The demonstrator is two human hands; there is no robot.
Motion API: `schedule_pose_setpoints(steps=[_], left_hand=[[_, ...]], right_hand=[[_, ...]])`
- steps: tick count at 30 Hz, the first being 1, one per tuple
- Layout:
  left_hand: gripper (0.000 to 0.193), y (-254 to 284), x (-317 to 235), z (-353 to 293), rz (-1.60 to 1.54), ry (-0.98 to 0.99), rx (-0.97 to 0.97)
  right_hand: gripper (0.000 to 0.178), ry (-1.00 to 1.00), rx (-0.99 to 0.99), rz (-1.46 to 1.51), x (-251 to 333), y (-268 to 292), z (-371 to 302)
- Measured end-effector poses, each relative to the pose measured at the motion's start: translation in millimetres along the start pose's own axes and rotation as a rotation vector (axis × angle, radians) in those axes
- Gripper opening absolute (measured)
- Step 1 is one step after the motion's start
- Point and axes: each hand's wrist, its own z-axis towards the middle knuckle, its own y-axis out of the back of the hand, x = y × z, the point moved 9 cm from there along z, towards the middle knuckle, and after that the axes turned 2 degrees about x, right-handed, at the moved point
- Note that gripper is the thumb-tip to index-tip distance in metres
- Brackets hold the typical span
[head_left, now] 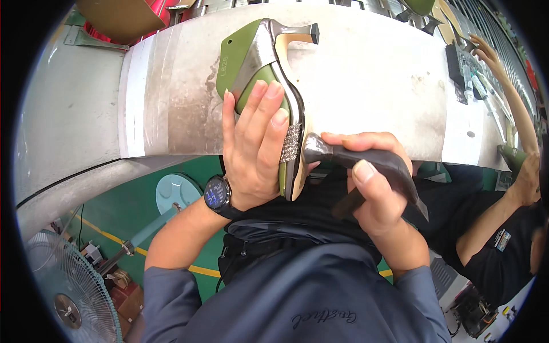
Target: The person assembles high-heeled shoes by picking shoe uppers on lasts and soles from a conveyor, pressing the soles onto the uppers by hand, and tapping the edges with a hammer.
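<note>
A high-heeled sandal (295, 103) on a green shoe last (241, 54) lies on its side, its heel pointing away from me. It has a silver strap and a glittering band near the toe. My left hand (251, 151) is closed over its upper, fingers stretched along the last, toe end past the bench's near edge. In my right hand (380, 191) is a dark shoemaker's hammer (394, 166), gripped between thumb and fingers. Its round shiny face is at the sole's edge beside the glittering band; whether it touches is unclear. The hammer's handle is partly hidden and blurred.
The pale bench (377, 74) runs across in front of me. A black holder with brushes or pens (474, 77) stands at right, where a co-worker's arm (517, 103) reaches in. A fan (68, 303) and a round light-blue stool (176, 194) are at lower left.
</note>
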Motion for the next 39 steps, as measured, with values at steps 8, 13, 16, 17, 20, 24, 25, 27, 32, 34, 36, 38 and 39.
schedule_pose_setpoints(steps=[8,13,16,17,20,24,25,27,32,34,36,38,39], left_hand=[[0.081,-2.3,-1.5,-1.7,0.076,-0.084,0.128],[0.05,1.0,1.7,-0.4,0.012,0.019,0.018],[0.047,2.9,-0.2,2.7,-0.028,0.073,0.051],[0.047,3.2,0.3,2.9,-0.023,0.079,0.045],[0.046,1.7,-0.6,2.9,-0.017,0.072,0.038],[0.045,2.8,0.3,3.5,-0.004,0.051,0.004],[0.043,2.8,1.1,2.6,-0.003,0.051,0.014],[0.042,2.8,2.7,1.4,-0.002,0.06,0.014],[0.041,3.3,0.1,4.5,-0.025,0.083,0.0],[0.041,2.6,0.8,3.2,-0.03,0.087,-0.01],[0.041,4.5,0.2,2.1,-0.018,0.068,-0.024],[0.043,5.8,0.0,2.2,-0.022,0.06,-0.026],[0.045,5.1,-0.7,2.9,-0.028,0.052,-0.021]], right_hand=[[0.027,0.158,0.253,-0.335,17.9,-7.0,16.3],[0.03,0.286,0.402,-0.511,35.1,-19.5,33.0],[0.03,0.24,0.335,-0.481,33.3,-13.7,39.8],[0.03,0.239,0.345,-0.482,34.0,-13.0,42.8],[0.031,0.259,0.439,-0.501,38.7,-14.9,54.9],[0.029,0.182,0.581,-0.574,48.7,-28.1,68.5],[0.029,0.172,0.594,-0.602,50.0,-32.1,66.7],[0.03,0.164,0.676,-0.674,51.9,-42.1,60.9],[0.029,0.14,0.632,-0.775,57.6,-53.7,41.6],[0.029,0.156,0.6,-0.781,55.2,-54.4,34.7],[0.031,0.217,0.424,-0.767,60.1,-53.7,31.6],[0.031,0.196,0.345,-0.766,57.3,-54.2,20.2],[0.031,0.171,0.262,-0.759,58.0,-50.0,17.3]])
